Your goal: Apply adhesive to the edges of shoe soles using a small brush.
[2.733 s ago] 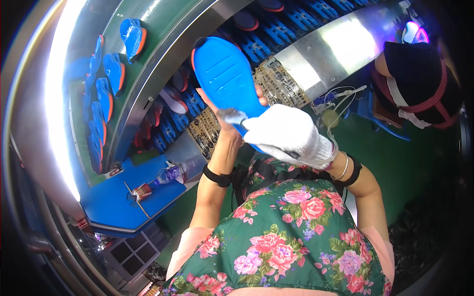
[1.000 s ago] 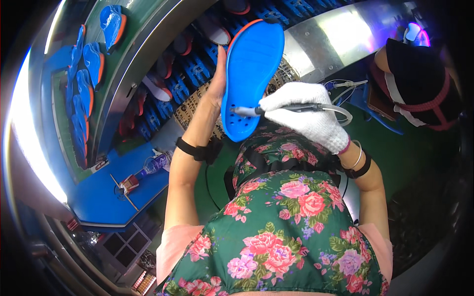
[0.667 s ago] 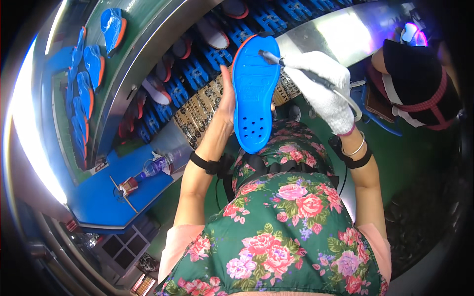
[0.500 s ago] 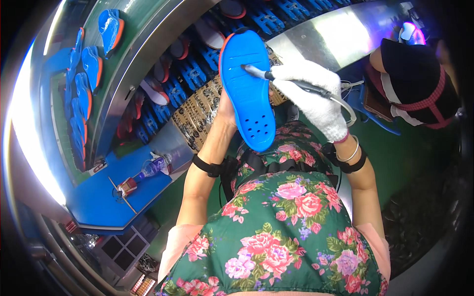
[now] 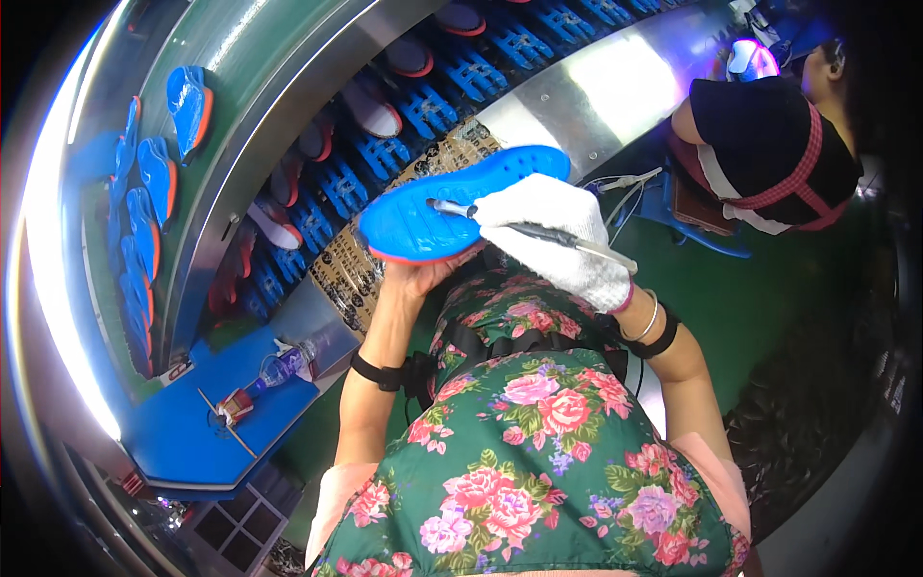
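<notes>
A blue shoe sole (image 5: 409,223) with an orange-red rim lies nearly crosswise in front of me, its holed end to the right. My bare left hand (image 5: 423,274) grips it from below at the near edge; most of those fingers are hidden under the sole. My right hand (image 5: 550,231), in a white knitted glove, is closed around a brush (image 5: 452,207) with a thin tube or cord at its rear end. The bristles touch the sole's grooved face, which looks wet and shiny in places.
Blue soles (image 5: 187,113) sit on a green belt (image 5: 240,72) at left. Beyond the metal edge, shoe parts and blue racks (image 5: 428,109) line a conveyor. A bottle (image 5: 279,368) lies on a blue shelf (image 5: 192,423). At right another person (image 5: 745,144) sits nearby.
The sole has turned from upright to nearly crosswise, its holed end swinging to the right. Both hands have shifted left, the left one also lower, and the brush is still on the sole.
</notes>
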Demonstrator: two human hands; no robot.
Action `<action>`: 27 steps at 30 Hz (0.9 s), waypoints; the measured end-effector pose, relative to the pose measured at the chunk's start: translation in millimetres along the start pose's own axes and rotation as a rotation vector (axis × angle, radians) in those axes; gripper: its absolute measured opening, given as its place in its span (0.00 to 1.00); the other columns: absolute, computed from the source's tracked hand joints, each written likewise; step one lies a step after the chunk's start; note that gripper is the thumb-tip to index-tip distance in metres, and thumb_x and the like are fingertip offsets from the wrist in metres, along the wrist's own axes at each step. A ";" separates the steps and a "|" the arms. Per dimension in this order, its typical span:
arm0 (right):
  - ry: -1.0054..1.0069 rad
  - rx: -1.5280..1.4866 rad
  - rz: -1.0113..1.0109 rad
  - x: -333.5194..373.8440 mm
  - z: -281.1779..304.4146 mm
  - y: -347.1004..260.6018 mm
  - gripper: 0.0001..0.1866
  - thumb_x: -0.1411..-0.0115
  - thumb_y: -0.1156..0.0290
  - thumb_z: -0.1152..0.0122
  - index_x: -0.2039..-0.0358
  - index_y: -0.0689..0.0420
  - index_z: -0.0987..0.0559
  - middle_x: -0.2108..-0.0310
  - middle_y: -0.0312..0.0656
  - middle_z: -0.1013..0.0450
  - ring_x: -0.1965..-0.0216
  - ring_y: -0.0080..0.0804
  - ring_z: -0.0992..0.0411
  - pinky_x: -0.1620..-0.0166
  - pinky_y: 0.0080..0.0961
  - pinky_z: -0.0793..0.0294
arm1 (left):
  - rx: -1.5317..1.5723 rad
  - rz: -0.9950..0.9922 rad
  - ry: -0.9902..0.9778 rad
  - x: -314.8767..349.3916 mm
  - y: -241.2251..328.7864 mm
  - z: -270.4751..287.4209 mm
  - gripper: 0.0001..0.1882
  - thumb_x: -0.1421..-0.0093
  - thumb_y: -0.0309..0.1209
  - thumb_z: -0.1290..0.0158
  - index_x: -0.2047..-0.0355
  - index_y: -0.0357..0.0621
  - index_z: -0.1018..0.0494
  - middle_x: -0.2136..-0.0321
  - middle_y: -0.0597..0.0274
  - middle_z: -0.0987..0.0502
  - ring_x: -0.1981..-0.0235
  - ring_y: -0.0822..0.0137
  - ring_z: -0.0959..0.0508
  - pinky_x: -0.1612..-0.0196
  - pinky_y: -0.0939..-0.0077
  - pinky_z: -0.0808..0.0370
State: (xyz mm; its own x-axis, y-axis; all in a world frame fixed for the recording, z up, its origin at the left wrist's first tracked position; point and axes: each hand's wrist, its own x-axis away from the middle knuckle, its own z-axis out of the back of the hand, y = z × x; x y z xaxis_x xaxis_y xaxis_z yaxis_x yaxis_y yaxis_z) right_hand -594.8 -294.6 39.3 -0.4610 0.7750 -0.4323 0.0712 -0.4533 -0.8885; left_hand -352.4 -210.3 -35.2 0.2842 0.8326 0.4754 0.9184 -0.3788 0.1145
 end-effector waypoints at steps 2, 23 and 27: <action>0.007 0.008 -0.015 1.8 -1.1 -5.3 0.09 0.43 0.78 0.28 0.60 0.59 0.13 0.60 0.45 0.16 0.57 0.40 0.18 0.52 0.34 0.19 | 0.003 -0.024 -0.083 0.9 -2.3 -16.3 0.38 0.27 0.61 0.59 0.33 0.42 0.33 0.37 0.46 0.26 0.36 0.42 0.27 0.32 0.37 0.33; -0.015 0.309 0.261 -37.1 14.4 -35.9 0.18 0.46 0.76 0.29 0.53 0.58 0.13 0.54 0.44 0.16 0.55 0.41 0.18 0.50 0.37 0.22 | 0.157 -0.150 -0.256 -7.5 -35.6 -31.3 0.47 0.37 0.67 0.46 0.28 0.48 0.39 0.35 0.52 0.28 0.36 0.50 0.27 0.32 0.43 0.30; 0.037 0.338 0.340 -56.7 7.5 -35.9 0.21 0.44 0.75 0.31 0.48 0.57 0.14 0.50 0.45 0.17 0.51 0.40 0.20 0.47 0.39 0.22 | -0.214 -0.236 0.003 -3.7 -42.2 -26.6 0.46 0.36 0.63 0.44 0.28 0.48 0.39 0.34 0.50 0.29 0.34 0.48 0.29 0.31 0.43 0.32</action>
State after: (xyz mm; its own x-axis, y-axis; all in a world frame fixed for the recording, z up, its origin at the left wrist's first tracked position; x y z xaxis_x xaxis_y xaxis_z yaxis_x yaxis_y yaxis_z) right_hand -577.9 -325.6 96.8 -0.4292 0.5704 -0.7003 -0.0818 -0.7967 -0.5988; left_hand -399.6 -208.1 -18.6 0.0696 0.9065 0.4163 0.8799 -0.2525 0.4026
